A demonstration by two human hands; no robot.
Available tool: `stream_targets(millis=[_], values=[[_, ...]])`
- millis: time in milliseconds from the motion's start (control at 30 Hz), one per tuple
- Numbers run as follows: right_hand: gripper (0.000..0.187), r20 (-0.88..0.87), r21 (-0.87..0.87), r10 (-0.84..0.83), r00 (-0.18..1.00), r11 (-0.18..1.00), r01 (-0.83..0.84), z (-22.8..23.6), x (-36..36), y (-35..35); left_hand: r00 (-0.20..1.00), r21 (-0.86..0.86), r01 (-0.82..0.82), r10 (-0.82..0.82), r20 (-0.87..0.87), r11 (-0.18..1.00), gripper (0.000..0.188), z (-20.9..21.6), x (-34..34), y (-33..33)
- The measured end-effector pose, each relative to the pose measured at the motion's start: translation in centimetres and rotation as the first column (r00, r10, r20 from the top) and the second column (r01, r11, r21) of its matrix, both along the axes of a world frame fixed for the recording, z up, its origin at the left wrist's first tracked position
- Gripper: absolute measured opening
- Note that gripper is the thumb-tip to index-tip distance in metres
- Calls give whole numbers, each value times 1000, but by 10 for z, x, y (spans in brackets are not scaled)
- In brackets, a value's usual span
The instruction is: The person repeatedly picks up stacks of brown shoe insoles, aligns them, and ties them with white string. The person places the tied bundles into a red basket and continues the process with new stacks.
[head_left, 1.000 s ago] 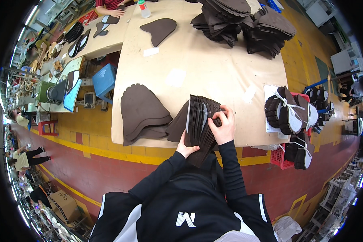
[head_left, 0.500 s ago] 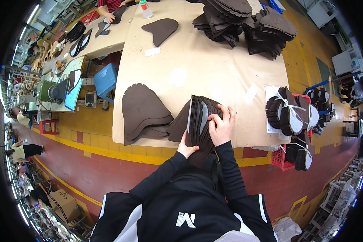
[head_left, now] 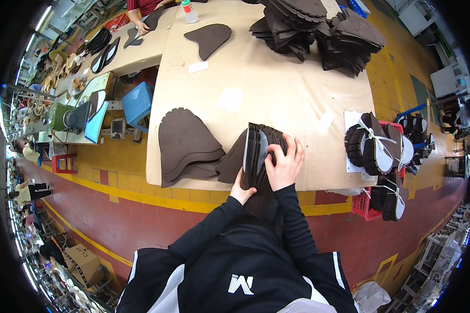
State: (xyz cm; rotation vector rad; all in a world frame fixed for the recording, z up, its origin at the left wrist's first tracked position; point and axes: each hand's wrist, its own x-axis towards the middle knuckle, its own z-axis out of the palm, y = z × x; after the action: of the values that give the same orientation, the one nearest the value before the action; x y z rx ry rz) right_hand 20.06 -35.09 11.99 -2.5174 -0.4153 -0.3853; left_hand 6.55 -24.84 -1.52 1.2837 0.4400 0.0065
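Observation:
A thick stack of dark brown cut pieces [head_left: 251, 156], shaped like shoe uppers with notched edges, stands tilted on its edge at the table's front. A grey-white lining shows between some layers. My left hand [head_left: 242, 191] grips the stack low on its left side, thumb across the near edges. My right hand [head_left: 285, 166] is at the stack's right side, its thumb and bent fingers pinching at the layer edges near the grey piece. How many layers it has hold of is hidden. Flat brown pieces [head_left: 188, 138] lie overlapped just left of the stack.
Large piles of brown pieces [head_left: 292, 26] stand at the far right of the table [head_left: 277, 94]. One brown piece [head_left: 210, 40] and a bottle [head_left: 189, 13] lie beyond. Tied bundles [head_left: 371, 143] sit by a red crate [head_left: 368, 206] on the right. Another person's hand [head_left: 142, 27] works far left.
My right hand has shifted slightly, its fingers bending more and spreading at the layer edges. My left hand and the stack stay nearly where they were.

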Motion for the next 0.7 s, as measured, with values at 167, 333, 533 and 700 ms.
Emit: stream_targets(millis=[167,333,533,700], values=[[10,-46,11,31,998,999,-31,2,-2,0,1000,10,8,-8,-10,1000,119,-4,-1,1],[11,-119,-4,28,992,1000,-29,2,-1,-1,1000,-34,9,-9,-12,999,120,15,4,0],[10,-15,-87,70,997,994,-71,-2,-2,0,1000,21,20,-20,-20,1000,122,6,1,0],[20,-105,-10,0,994,1000,-1,12,-4,6,999,125,40,-39,-8,991,123,-10,-2,2]])
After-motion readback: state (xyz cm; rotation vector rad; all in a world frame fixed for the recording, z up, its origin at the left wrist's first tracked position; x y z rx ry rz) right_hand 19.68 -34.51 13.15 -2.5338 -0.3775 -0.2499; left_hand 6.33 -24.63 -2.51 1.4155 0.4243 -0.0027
